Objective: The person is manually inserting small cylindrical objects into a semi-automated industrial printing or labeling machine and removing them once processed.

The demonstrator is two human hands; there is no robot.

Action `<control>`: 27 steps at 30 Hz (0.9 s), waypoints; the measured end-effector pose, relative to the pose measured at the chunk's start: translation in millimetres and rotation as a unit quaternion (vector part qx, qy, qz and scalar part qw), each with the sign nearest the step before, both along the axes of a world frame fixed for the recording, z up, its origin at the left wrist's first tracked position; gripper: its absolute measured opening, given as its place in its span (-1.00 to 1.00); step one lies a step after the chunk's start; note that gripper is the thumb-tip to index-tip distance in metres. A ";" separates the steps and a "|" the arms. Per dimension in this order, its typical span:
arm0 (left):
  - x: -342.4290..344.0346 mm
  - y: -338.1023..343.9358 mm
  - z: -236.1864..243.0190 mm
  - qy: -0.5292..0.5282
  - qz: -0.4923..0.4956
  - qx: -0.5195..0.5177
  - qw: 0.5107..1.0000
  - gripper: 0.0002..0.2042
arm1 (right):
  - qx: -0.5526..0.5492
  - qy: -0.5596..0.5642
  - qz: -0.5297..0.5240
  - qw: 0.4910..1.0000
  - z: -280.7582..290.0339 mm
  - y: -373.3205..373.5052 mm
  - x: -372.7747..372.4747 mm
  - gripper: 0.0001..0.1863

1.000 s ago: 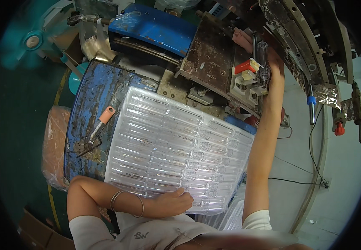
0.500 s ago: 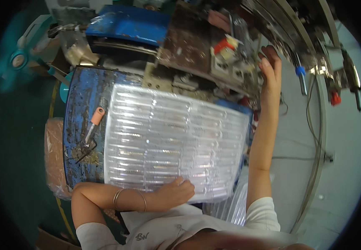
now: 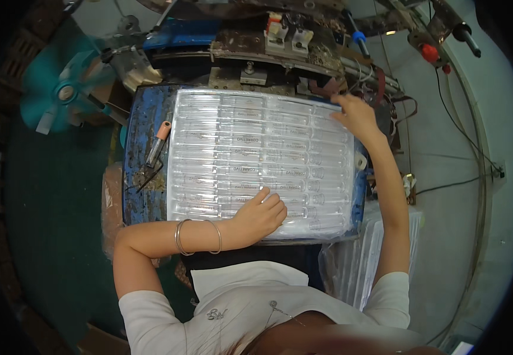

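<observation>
A wide clear plastic tray [image 3: 199, 160] lies on the blue worktable, with rows of clear, printed plastic tubes [image 3: 292, 173] laid sideways in it. My left hand [image 3: 260, 218] rests over the near middle of the tray, its fingers curled under; whatever they may hold is hidden. Two thin bangles circle that wrist. At the far right corner of the tray is my right hand [image 3: 358, 116], with fingers apart and bent toward the rim. Nothing shows between them.
Left of the tray, a tube with an orange cap [image 3: 163, 130] and a dark hex key [image 3: 150, 177] lie on the scratched blue tabletop [image 3: 141, 148]. A metal machine fixture [image 3: 253, 76] borders the far side. A teal fan [image 3: 67, 92] stands left; a tape roll [image 3: 360, 161] sits right.
My right hand has come down and in from above the machine to the tray's far right corner. My left hand stays on the tray's near side. The whole view has shifted.
</observation>
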State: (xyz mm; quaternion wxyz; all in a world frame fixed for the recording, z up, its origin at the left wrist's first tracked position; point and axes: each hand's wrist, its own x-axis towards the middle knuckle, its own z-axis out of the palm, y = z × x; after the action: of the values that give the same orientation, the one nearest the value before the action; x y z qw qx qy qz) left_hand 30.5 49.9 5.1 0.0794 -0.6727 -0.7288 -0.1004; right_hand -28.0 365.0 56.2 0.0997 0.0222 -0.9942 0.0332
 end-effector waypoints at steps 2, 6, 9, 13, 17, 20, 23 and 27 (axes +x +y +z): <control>3.0 -5.5 4.4 -0.028 0.018 0.014 0.999 -0.66 | 0.027 -0.071 0.009 0.997 -2.0 -2.5 -11.3 -0.71; 0.7 -7.8 21.3 -0.040 0.058 0.037 0.997 -0.64 | 0.034 -0.169 0.053 0.984 -3.2 9.5 -20.2 -0.72; -4.5 0.0 30.4 -0.044 0.070 0.056 0.995 -0.64 | 0.073 -0.155 0.071 0.983 1.8 14.0 -20.5 -0.69; -19.0 4.0 39.4 -0.073 0.091 0.120 0.986 -0.64 | -0.233 -0.160 -0.068 0.957 35.2 -1.2 -1.1 -0.66; -46.3 16.7 41.7 -0.129 0.130 0.148 0.972 -0.63 | -0.648 -0.108 -0.041 0.753 18.4 28.8 32.0 -0.65; -72.9 31.4 47.1 -0.130 0.160 0.189 0.960 -0.61 | -0.800 -0.106 0.028 0.589 10.9 18.9 39.5 -0.66; -100.4 43.5 53.6 -0.105 0.192 0.242 0.945 -0.59 | -0.844 -0.094 0.047 0.526 7.8 12.9 30.6 -0.67; -134.9 67.1 72.2 -0.031 0.265 0.297 0.917 -0.56 | -0.804 -0.043 0.018 0.593 8.9 16.6 15.7 -0.65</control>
State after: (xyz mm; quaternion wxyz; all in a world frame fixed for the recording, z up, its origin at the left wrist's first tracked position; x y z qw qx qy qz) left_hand -104.4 117.0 77.4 0.2761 -0.3969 -0.8193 -0.3081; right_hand -12.3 381.6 65.1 0.0338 -0.0502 -0.5667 0.8217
